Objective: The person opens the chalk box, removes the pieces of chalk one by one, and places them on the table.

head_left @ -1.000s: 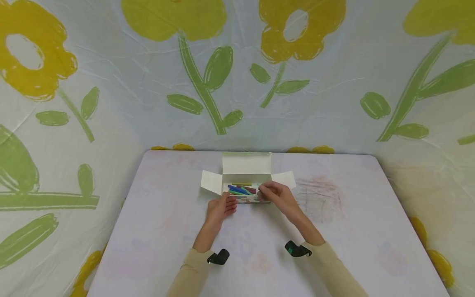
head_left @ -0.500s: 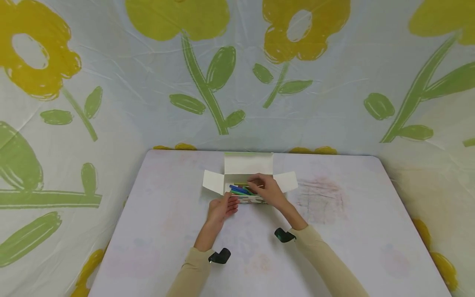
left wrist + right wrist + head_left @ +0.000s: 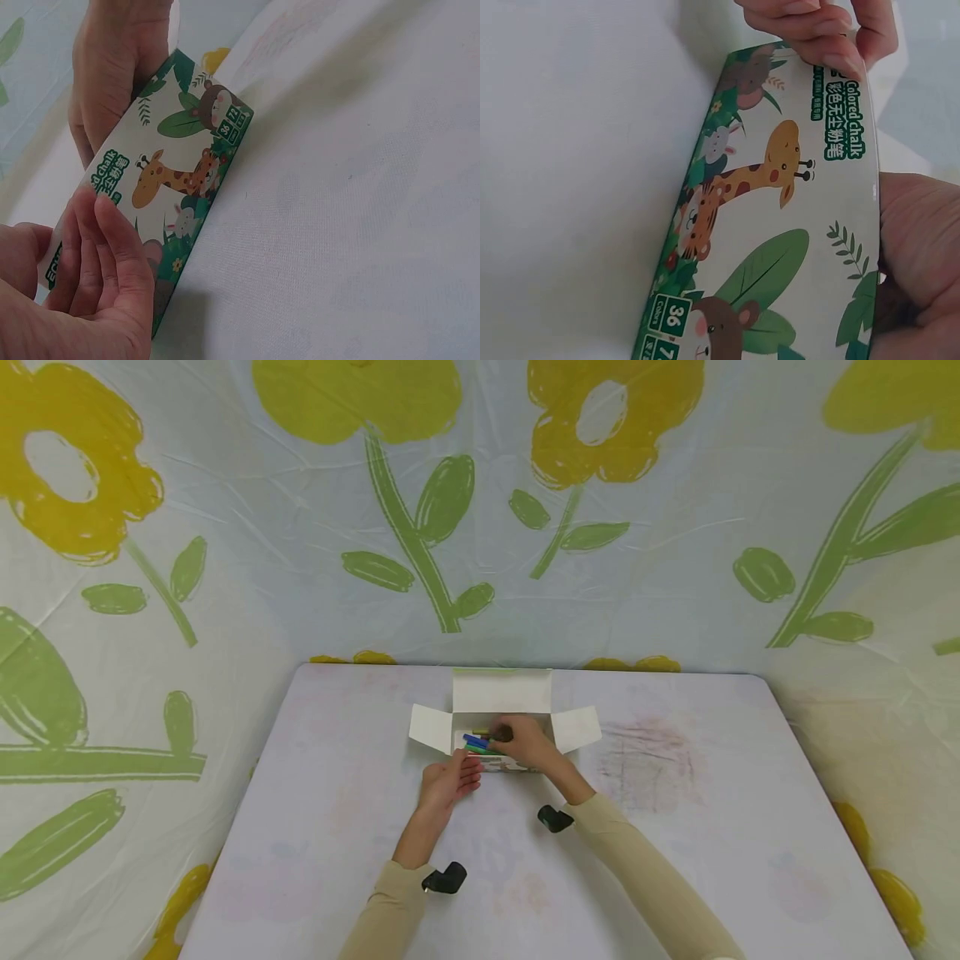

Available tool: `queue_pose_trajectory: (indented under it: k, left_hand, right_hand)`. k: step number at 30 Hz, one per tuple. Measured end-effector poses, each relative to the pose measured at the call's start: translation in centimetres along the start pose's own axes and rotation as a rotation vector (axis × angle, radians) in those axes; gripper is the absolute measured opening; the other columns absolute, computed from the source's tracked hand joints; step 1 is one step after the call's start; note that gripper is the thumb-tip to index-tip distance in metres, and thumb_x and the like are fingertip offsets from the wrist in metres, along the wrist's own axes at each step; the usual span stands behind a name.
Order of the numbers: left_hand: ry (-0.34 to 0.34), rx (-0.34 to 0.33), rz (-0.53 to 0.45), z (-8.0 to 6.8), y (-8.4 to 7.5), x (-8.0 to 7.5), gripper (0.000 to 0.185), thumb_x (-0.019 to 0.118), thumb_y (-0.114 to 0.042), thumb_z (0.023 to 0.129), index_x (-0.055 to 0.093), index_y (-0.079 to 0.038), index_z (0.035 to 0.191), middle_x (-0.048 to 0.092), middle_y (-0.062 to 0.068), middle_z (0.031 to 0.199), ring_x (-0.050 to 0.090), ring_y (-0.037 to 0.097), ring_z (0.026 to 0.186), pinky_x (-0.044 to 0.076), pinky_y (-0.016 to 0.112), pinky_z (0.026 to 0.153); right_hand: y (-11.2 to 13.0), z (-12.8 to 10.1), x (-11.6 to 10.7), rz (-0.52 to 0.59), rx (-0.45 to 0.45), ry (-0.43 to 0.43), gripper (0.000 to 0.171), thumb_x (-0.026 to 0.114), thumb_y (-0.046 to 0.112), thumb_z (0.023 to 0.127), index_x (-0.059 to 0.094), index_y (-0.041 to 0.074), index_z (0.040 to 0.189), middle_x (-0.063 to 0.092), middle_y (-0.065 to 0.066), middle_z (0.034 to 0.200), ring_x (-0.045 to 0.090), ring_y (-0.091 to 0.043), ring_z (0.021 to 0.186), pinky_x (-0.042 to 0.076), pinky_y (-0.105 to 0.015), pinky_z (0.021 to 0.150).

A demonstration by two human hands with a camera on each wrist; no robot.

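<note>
1. One open chalk box (image 3: 501,752) lies on the table (image 3: 675,860), flaps spread wide, its printed front wall facing the person; coloured chalk sticks (image 3: 477,742) lie inside, just beyond the left fingertips.
2. Left hand (image 3: 447,779): its fingers (image 3: 112,247) lie straight and close together, pressed flat against the box's front wall near its left end. That looks like bracing, so the light box does not slide while the other hand works inside.
3. Right hand (image 3: 525,742): it reaches over the front wall into the box, fingers curled down among the chalk. Whether they pinch a stick is hidden by the hand's back; the right wrist view shows only the palm resting against the wall.
4. Compared with a second ago, the right hand has moved left and deeper, from the box's right end to over its middle, covering sticks that showed then; the forearm has swung inward with it. The left hand and the box have kept their places.
5. Around the table hangs a flower-printed sheet (image 3: 420,527).
</note>
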State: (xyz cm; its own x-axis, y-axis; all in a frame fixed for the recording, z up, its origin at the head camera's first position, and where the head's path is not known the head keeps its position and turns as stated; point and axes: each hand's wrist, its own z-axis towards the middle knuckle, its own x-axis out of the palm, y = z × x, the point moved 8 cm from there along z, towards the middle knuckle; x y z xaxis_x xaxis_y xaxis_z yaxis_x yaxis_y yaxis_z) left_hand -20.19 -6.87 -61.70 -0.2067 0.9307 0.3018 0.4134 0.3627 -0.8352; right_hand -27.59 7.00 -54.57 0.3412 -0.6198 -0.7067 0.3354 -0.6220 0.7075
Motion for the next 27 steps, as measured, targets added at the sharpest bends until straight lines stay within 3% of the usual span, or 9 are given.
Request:
queue_pose_trajectory:
  k: [9,19,27]
  left_hand:
    - [0.001,-0.006,-0.023,0.0,0.4,0.0,0.039,0.056,-0.022,0.106,0.069,0.014,0.109,0.074,0.007,0.084,0.068,0.009,0.071,0.059,0.023,0.069]
    - [-0.014,0.007,-0.015,-0.1,0.0,0.1,0.038,0.055,-0.021,0.105,0.070,0.014,0.108,0.074,0.007,0.083,0.069,0.010,0.071,0.059,0.022,0.068]
    - [-0.013,0.018,-0.025,-0.1,-0.1,0.2,0.039,0.054,-0.019,0.106,0.069,0.016,0.108,0.074,0.007,0.083,0.068,0.009,0.070,0.060,0.023,0.069]
  right_hand:
    - [0.1,0.6,0.7,-0.034,0.060,0.059,0.018,0.083,0.006,0.086,0.074,-0.003,0.099,0.073,-0.011,0.093,0.065,-0.021,0.083,0.056,-0.035,0.076]
    - [1.2,0.8,0.5,-0.147,-0.083,0.096,0.010,0.074,0.000,0.092,0.074,-0.004,0.101,0.074,-0.014,0.099,0.069,-0.031,0.098,0.055,-0.046,0.093]
    - [1.2,0.1,-0.2,-0.178,-0.148,0.139,0.012,0.072,0.001,0.094,0.071,-0.004,0.106,0.072,-0.013,0.103,0.066,-0.027,0.096,0.055,-0.045,0.090]
